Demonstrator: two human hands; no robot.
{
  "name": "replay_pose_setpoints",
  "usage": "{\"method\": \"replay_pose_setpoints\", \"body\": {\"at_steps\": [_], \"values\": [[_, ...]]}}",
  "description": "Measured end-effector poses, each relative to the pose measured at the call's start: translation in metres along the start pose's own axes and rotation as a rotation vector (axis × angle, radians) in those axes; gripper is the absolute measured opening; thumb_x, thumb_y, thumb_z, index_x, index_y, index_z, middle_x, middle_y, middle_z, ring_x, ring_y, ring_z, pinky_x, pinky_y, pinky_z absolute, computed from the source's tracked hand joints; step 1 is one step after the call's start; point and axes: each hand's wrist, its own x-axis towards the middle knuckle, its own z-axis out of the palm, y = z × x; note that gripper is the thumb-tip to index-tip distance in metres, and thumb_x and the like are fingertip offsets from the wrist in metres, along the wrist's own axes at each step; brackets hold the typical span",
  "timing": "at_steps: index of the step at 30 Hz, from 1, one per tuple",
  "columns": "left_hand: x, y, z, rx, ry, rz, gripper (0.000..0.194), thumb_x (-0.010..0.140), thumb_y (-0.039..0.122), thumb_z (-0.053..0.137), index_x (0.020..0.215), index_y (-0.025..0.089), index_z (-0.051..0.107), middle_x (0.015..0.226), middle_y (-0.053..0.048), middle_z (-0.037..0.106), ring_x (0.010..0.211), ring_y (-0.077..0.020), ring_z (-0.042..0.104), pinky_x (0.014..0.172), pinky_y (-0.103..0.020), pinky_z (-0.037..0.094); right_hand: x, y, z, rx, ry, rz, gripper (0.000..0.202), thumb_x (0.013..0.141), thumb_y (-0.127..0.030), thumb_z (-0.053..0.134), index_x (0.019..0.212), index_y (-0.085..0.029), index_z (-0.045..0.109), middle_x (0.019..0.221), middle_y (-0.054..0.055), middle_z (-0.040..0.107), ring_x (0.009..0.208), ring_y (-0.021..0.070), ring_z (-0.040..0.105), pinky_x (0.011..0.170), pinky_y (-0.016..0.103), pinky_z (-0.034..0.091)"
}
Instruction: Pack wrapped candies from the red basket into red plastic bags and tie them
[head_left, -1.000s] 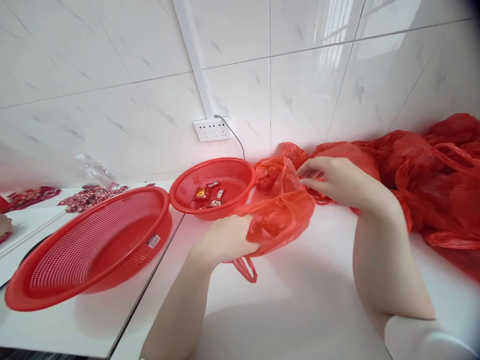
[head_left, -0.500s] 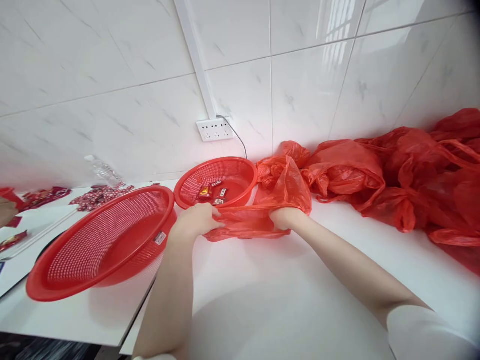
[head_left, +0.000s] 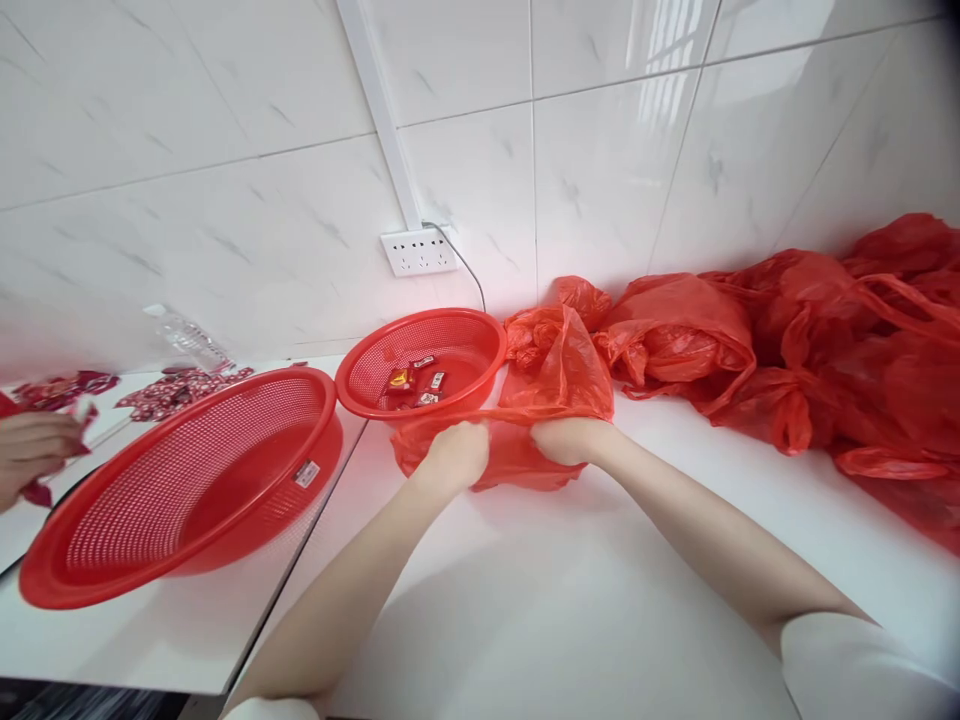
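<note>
A thin red plastic bag (head_left: 517,465) lies on the white table in front of me, its mouth spread between my hands. My left hand (head_left: 457,455) is closed on the near left part of the bag, knuckles up, with its fingertips hidden in the plastic. From the right, my right hand (head_left: 566,440) reaches into the bag, and its fingers are hidden there. Just behind the bag sits a small red mesh basket (head_left: 465,345) with several small wrapped packets (head_left: 437,381) in it. At my left stands a large red mesh basket (head_left: 247,480).
Red plastic bags (head_left: 690,330) are heaped along the wall at right. Wrapped packets (head_left: 176,392) and a clear bottle (head_left: 187,338) lie at the back left. Another person's hand (head_left: 37,450) holds a packet at the left edge. A socket strip (head_left: 418,252) is on the wall.
My left hand has moved right, from the bag's left edge into its middle, nearer my right hand. Another person's hand has come further into view at left with a packet.
</note>
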Motion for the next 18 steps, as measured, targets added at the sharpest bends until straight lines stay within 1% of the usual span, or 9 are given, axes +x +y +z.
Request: {"method": "replay_pose_setpoints", "body": {"at_steps": [1, 3, 5, 7, 8, 10, 13, 16, 18], "values": [[0.006, -0.006, 0.008, 0.007, -0.016, -0.016, 0.028, 0.089, 0.024, 0.043, 0.111, 0.014, 0.058, 0.099, -0.021, 0.069, 0.088, -0.0327, 0.068, 0.07, -0.038, 0.047, -0.001, 0.001, -0.002, -0.032, -0.02, 0.036, 0.036, 0.062, -0.005, 0.065, 0.039, -0.02, 0.042, 0.04, -0.001, 0.04, 0.046, 0.016, 0.047, 0.053, 0.033, 0.041], [0.009, -0.017, 0.016, 0.018, -0.037, -0.04, 0.046, 0.078, 0.022, 0.06, 0.122, 0.012, 0.052, 0.105, -0.023, 0.068, 0.094, -0.0354, 0.066, 0.073, -0.039, 0.048, -0.001, 0.004, -0.008, -0.111, -0.09, 0.111, 0.037, 0.057, -0.005, 0.068, 0.036, -0.02, 0.041, 0.037, -0.002, 0.037, 0.043, 0.0156, 0.046, 0.051, 0.032, 0.04], [0.002, -0.024, 0.017, 0.042, -0.051, -0.047, 0.063, 0.072, 0.014, 0.063, 0.132, 0.015, 0.044, 0.108, -0.021, 0.067, 0.096, -0.0328, 0.066, 0.075, -0.037, 0.049, -0.002, 0.005, -0.017, -0.15, -0.176, 0.137, 0.032, 0.051, -0.006, 0.072, 0.037, -0.019, 0.046, 0.036, -0.003, 0.039, 0.041, 0.0144, 0.045, 0.048, 0.03, 0.039], [-0.009, -0.024, 0.012, 0.093, -0.058, -0.016, 0.071, 0.07, 0.007, 0.059, 0.137, 0.016, 0.039, 0.109, -0.018, 0.066, 0.093, -0.0298, 0.067, 0.074, -0.035, 0.049, -0.003, 0.002, -0.026, -0.141, -0.239, 0.089, 0.016, 0.049, -0.008, 0.074, 0.052, -0.018, 0.062, 0.044, -0.003, 0.05, 0.044, 0.013, 0.047, 0.049, 0.027, 0.039], [-0.014, -0.022, 0.01, 0.126, -0.051, 0.01, 0.071, 0.07, 0.006, 0.058, 0.137, 0.016, 0.038, 0.11, -0.019, 0.065, 0.09, -0.0294, 0.067, 0.072, -0.035, 0.05, -0.003, 0.0, -0.03, -0.125, -0.246, 0.031, 0.019, 0.05, -0.009, 0.075, 0.066, -0.018, 0.069, 0.051, -0.003, 0.056, 0.047, 0.0126, 0.049, 0.05, 0.025, 0.039], [-0.022, -0.018, 0.006, 0.172, -0.006, 0.095, 0.06, 0.073, 0.013, 0.059, 0.131, 0.014, 0.045, 0.113, -0.019, 0.061, 0.09, -0.0298, 0.066, 0.071, -0.036, 0.05, -0.002, -0.006, -0.034, -0.077, -0.197, -0.135, 0.035, 0.058, -0.013, 0.074, 0.092, -0.02, 0.071, 0.067, -0.001, 0.063, 0.056, 0.0127, 0.053, 0.054, 0.024, 0.04], [-0.024, -0.015, 0.007, 0.17, 0.091, 0.302, 0.042, 0.074, 0.024, 0.061, 0.115, 0.017, 0.055, 0.114, -0.014, 0.057, 0.101, -0.0304, 0.06, 0.085, -0.041, 0.047, 0.002, -0.014, -0.033, 0.027, -0.028, -0.407, 0.018, 0.076, -0.016, 0.062, 0.094, -0.019, 0.068, 0.083, 0.002, 0.065, 0.072, 0.0143, 0.058, 0.066, 0.025, 0.045], [-0.021, -0.02, 0.015, 0.082, 0.116, 0.483, 0.065, 0.06, 0.019, 0.069, 0.122, 0.022, 0.051, 0.125, -0.011, 0.052, 0.12, -0.0323, 0.047, 0.104, -0.048, 0.035, 0.005, -0.018, -0.028, 0.073, 0.125, -0.554, 0.011, 0.084, -0.018, 0.057, 0.089, -0.019, 0.067, 0.103, 0.005, 0.063, 0.088, 0.0151, 0.06, 0.078, 0.026, 0.047], [-0.019, -0.025, 0.021, -0.027, 0.056, 0.545, 0.087, 0.053, 0.019, 0.071, 0.134, 0.026, 0.041, 0.135, -0.01, 0.045, 0.129, -0.0339, 0.039, 0.108, -0.049, 0.031, 0.006, -0.016, -0.025, 0.014, 0.173, -0.576, 0.011, 0.083, -0.021, 0.06, 0.092, -0.021, 0.067, 0.12, 0.006, 0.059, 0.104, 0.0182, 0.058, 0.087, 0.03, 0.046]]}}
